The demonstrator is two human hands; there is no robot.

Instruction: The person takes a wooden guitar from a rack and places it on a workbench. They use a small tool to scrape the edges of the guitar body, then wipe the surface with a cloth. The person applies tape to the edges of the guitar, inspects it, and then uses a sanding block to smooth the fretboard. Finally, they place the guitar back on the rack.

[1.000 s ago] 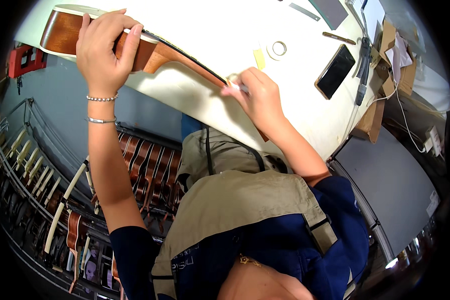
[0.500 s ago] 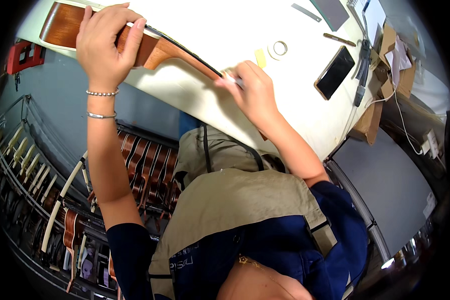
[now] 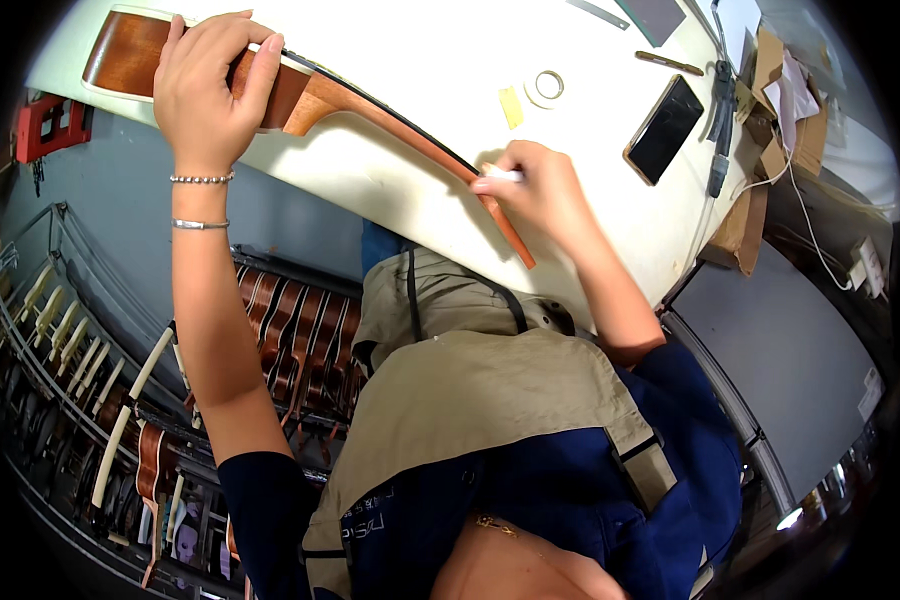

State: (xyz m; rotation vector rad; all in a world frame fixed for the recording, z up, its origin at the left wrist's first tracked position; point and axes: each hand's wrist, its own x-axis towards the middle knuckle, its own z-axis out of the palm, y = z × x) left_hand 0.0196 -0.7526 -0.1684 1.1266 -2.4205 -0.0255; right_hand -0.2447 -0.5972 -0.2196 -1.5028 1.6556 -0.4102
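A brown wooden guitar lies on a white table (image 3: 420, 40), its body (image 3: 125, 55) at the far left. Its neck (image 3: 390, 115) runs down to the right, past the table's edge. My left hand (image 3: 210, 90) grips the guitar where the neck joins the body, fingers wrapped over the top. My right hand (image 3: 545, 195) is closed on a small white stick (image 3: 500, 175) and presses its tip against the neck's dark top edge, near the lower end.
On the table lie a black phone (image 3: 663, 128), a ring of tape (image 3: 547, 86), a yellow scrap (image 3: 510, 106) and a dark tool (image 3: 718, 100). Cardboard boxes (image 3: 760, 90) stand at the right. Below the table is a rack of guitars (image 3: 290, 340), and a red fixture (image 3: 40, 130) at the left.
My right hand has slid a little down the neck toward the right with the white stick. My left hand has kept its grip on the guitar.
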